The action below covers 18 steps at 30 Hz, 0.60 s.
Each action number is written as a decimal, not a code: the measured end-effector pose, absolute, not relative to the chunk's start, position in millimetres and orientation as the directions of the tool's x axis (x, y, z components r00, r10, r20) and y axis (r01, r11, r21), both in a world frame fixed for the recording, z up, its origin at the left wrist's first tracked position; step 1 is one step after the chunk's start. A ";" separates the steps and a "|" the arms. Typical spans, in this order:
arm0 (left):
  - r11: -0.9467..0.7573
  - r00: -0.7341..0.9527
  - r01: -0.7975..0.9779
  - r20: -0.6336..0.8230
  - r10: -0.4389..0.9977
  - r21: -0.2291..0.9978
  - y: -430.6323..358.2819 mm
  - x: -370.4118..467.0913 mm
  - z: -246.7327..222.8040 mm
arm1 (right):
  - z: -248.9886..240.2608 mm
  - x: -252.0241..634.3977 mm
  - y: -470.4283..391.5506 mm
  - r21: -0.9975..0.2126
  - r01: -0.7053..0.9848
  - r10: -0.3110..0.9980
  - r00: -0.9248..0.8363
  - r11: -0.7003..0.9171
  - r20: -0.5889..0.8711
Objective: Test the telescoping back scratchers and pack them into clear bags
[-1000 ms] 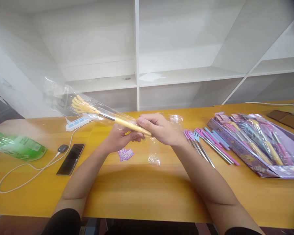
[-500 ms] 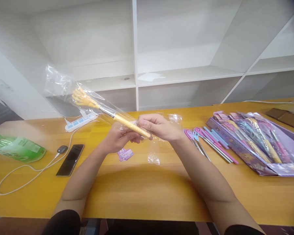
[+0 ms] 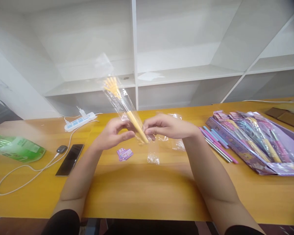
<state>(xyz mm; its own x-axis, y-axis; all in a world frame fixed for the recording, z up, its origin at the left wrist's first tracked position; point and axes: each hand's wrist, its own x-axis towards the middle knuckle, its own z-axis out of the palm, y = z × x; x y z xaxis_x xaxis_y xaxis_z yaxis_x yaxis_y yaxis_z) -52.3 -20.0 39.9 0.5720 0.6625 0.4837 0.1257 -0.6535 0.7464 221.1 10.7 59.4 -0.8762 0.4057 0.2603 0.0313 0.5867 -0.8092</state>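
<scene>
Backscratcher (image 3: 132, 118), yellow with a silver shaft, sits inside a clear bag (image 3: 104, 65) at the centre of the frame, tilted with its fingered head to the upper left and its handle to the lower right, raised above the bench (image 3: 142, 192).

Nearest, dark sleeves (image 3: 63, 222) fill the two bottom corners, with bare forearms reaching inward. At lower left, a phone (image 3: 70, 160) lies beside a looped white cable (image 3: 49, 162) that joins a small black gadget (image 3: 61, 149); a green pouch (image 3: 19, 150) lies at the left edge. Purple cards (image 3: 124, 154) overlap just below centre, near a piece of clear plastic (image 3: 153, 158).

Above these, the right hand (image 3: 168, 127) pinches the bag beside the handle's lower end. The left hand (image 3: 116, 132) curves around the handle's other side, thumb and fingers apart; how firmly it grips cannot be told.

At right, silver, pink and blue tubes (image 3: 219, 139) lie alongside a purple box (image 3: 245, 162) of bagged backscratchers (image 3: 268, 145). A white power strip (image 3: 80, 122) lies left of centre. Farthest, white shelves (image 3: 191, 71) span the upper frame.
</scene>
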 end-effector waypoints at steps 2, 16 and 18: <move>-0.595 0.453 0.047 0.514 0.729 0.803 -13.8 -56.2 39.3 | 58.8 221.1 11.2 -0.747 0.147 0.446 -0.869 0.648 0.215; -0.548 0.115 0.139 0.537 0.836 0.825 15.1 -72.2 39.5 | -21.2 157.2 52.4 -0.656 0.434 0.345 -0.899 0.618 -0.270; -0.517 0.174 0.176 0.490 0.854 0.838 13.4 -71.4 38.9 | -31.0 152.5 54.5 -0.663 0.444 0.292 -0.896 0.602 -0.335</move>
